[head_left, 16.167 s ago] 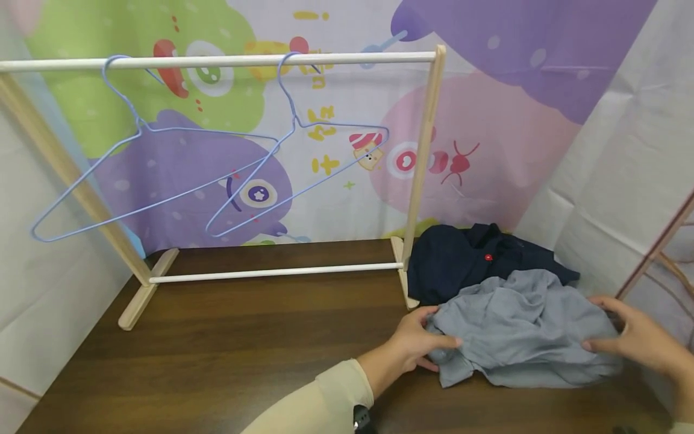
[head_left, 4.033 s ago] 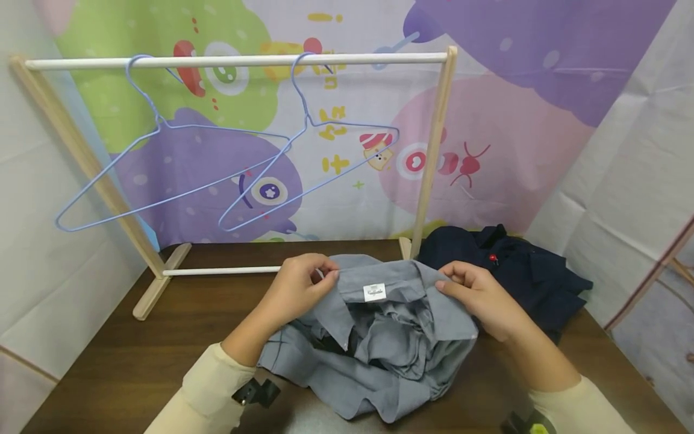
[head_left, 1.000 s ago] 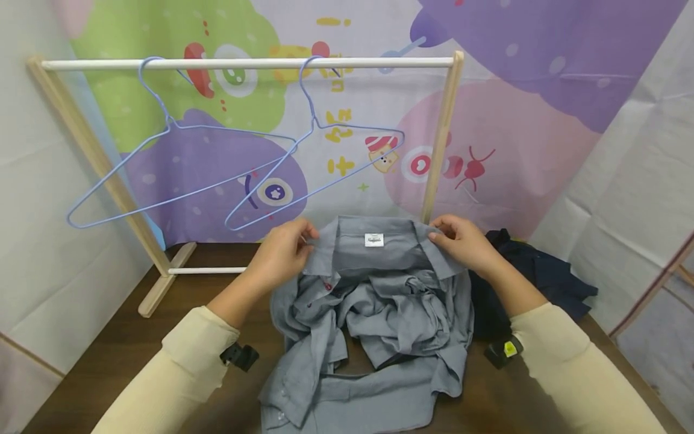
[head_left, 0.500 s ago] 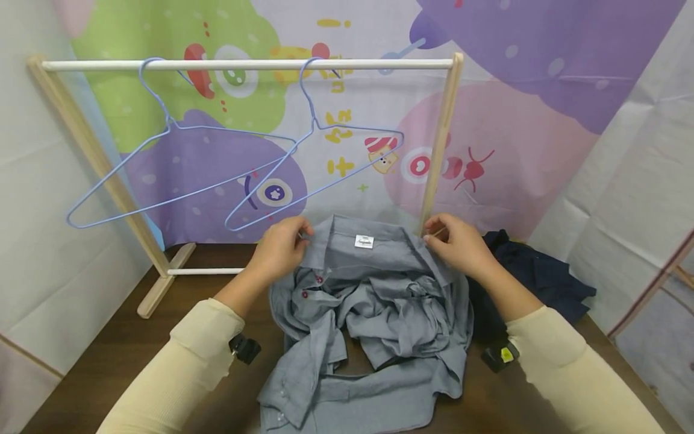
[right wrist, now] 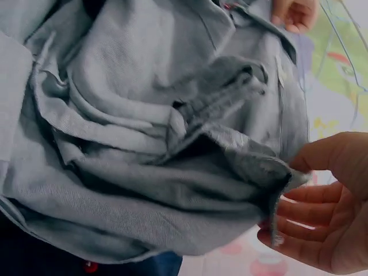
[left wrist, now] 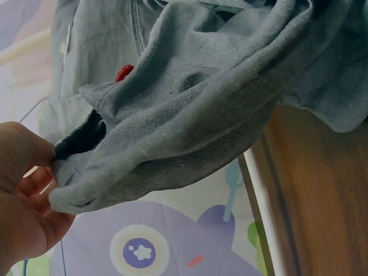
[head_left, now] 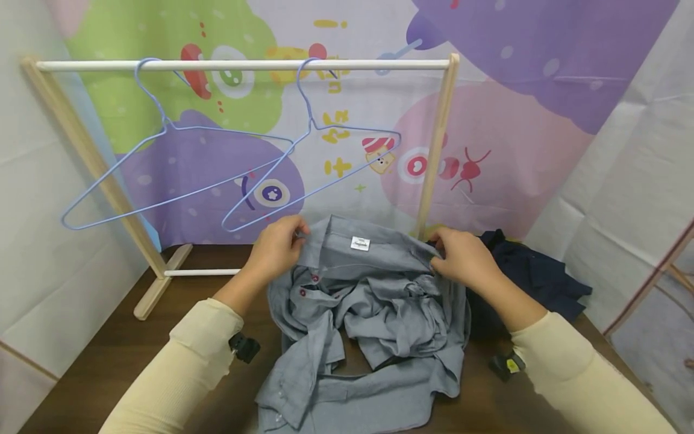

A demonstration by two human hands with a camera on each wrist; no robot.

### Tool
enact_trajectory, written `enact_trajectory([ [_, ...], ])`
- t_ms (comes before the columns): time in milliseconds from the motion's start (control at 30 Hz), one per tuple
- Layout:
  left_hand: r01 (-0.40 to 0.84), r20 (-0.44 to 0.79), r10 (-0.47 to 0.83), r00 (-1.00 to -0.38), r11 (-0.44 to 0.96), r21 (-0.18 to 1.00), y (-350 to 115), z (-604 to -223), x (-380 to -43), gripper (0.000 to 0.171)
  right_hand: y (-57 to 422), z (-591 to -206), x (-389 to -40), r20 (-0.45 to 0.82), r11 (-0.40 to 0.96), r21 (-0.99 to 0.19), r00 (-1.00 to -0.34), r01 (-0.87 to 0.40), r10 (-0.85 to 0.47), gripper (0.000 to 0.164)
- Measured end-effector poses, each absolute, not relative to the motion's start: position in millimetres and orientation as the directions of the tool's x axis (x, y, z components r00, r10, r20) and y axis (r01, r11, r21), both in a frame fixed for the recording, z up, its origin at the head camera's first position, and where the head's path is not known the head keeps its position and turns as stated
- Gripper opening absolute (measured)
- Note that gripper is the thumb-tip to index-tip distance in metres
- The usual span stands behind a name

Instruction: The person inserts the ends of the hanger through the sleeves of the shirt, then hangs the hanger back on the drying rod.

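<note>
A grey button shirt faces me, its white collar label showing and its body bunched on the table. My left hand pinches the shirt beside the collar at the left. On the other side my right hand holds it between thumb and fingers, a bit lower. Close up in the left wrist view, thumb and fingers pinch a fold of the shirt, and a red button shows. The right wrist view has the right hand gripping the shirt's edge.
Behind the shirt stands a wooden rack with a white top rail. Two blue wire hangers hang from it. Dark navy clothing lies on the right of the brown table, partly behind my right forearm.
The grey shirt came from the right pile to the middle and was lifted by its collar area. In the last half second, my right hand dropped slightly, lowering that side of the collar.
</note>
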State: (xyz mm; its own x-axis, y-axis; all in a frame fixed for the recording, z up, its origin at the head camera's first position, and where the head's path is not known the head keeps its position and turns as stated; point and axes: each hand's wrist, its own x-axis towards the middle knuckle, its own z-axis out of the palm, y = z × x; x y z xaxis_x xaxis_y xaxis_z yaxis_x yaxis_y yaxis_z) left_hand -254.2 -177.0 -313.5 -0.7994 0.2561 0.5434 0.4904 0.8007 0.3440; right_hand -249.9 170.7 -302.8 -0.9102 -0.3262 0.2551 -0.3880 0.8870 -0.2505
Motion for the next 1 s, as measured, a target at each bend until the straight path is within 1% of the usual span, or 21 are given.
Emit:
enact_trajectory([
  [133,0.493,0.554,0.254,-0.793,0.802,0.337,-180,-316,-254,0.015,181,-299,-251,0.284,0.868,-0.278,-0.899,-0.411,-0.334,0.024],
  [233,0.496,0.560,0.255,-0.789,0.801,0.334,-182,-318,-254,0.015,186,-297,-253,0.329,0.849,-0.292,-0.880,-0.441,-0.344,0.020],
  [433,0.516,0.580,0.255,-0.773,0.786,0.342,-181,-319,-252,0.015,190,-284,-255,0.458,0.820,-0.300,-0.828,-0.487,-0.324,0.021],
  [533,0.527,0.592,0.257,-0.764,0.778,0.343,-180,-320,-252,0.015,191,-274,-254,0.478,0.802,-0.326,-0.819,-0.501,-0.317,0.021],
  [667,0.536,0.607,0.254,-0.753,0.773,0.341,-179,-320,-252,0.015,192,-263,-254,0.434,0.760,-0.433,-0.851,-0.485,-0.296,0.023],
  [867,0.549,0.622,0.251,-0.741,0.760,0.347,-176,-322,-252,0.014,190,-251,-254,0.352,0.667,-0.629,-0.912,-0.398,-0.212,0.027],
  [1000,0.549,0.616,0.254,-0.746,0.758,0.353,-175,-322,-251,0.013,188,-248,-254,0.299,0.625,-0.696,-0.934,-0.352,-0.194,0.031],
])
